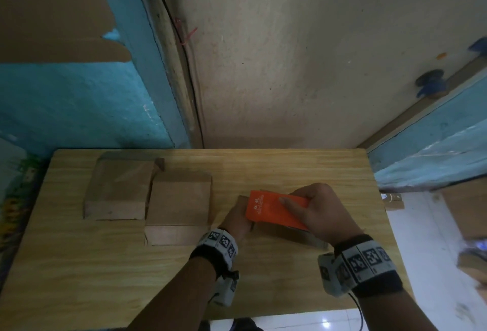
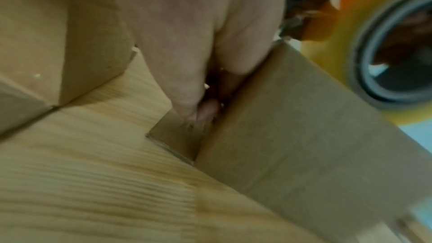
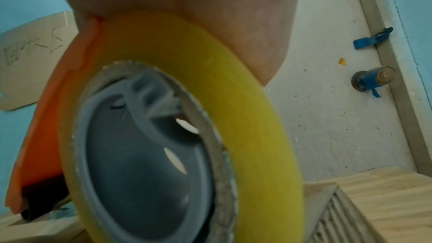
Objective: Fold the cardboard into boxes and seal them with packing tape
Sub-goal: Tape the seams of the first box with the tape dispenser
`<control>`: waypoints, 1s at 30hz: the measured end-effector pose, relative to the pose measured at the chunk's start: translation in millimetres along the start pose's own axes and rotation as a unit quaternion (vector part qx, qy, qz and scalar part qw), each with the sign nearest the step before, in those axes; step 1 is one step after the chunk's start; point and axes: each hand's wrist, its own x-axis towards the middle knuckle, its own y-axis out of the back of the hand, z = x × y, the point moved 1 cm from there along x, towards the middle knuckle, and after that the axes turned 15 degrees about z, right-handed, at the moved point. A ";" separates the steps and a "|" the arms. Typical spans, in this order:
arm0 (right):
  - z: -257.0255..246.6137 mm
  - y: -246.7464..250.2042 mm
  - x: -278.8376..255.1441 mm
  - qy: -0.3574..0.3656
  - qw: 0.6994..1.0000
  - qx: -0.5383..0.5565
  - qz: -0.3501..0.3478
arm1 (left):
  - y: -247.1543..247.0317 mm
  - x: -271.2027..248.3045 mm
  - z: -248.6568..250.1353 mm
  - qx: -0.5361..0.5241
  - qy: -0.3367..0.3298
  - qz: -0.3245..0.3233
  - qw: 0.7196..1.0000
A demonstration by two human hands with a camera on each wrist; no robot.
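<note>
A brown cardboard box (image 1: 290,234) lies on the wooden table (image 1: 105,278) at centre right, mostly covered by my hands. My left hand (image 1: 237,218) holds the box's left end, fingers against the end flap (image 2: 182,136). My right hand (image 1: 321,212) grips an orange tape dispenser (image 1: 268,209) that sits on top of the box. In the right wrist view the yellowish tape roll (image 3: 233,80) on its grey hub fills the picture, with the orange housing (image 3: 46,117) behind it. The left wrist view shows the box side (image 2: 304,136) and the roll (image 2: 346,34) above it.
Two folded brown boxes (image 1: 118,188) (image 1: 179,207) sit side by side on the table's left half. The table backs onto a pale wall with a blue door frame. A cardboard sheet (image 1: 52,14) hangs at upper left. More cardboard (image 1: 469,207) stands on the floor at right.
</note>
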 end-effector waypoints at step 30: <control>-5.6 -1.9 9.7 0.045 0.996 -0.051 -0.054 | 24.8 -5.8 0.0 0.084 -0.149 -0.043 0.984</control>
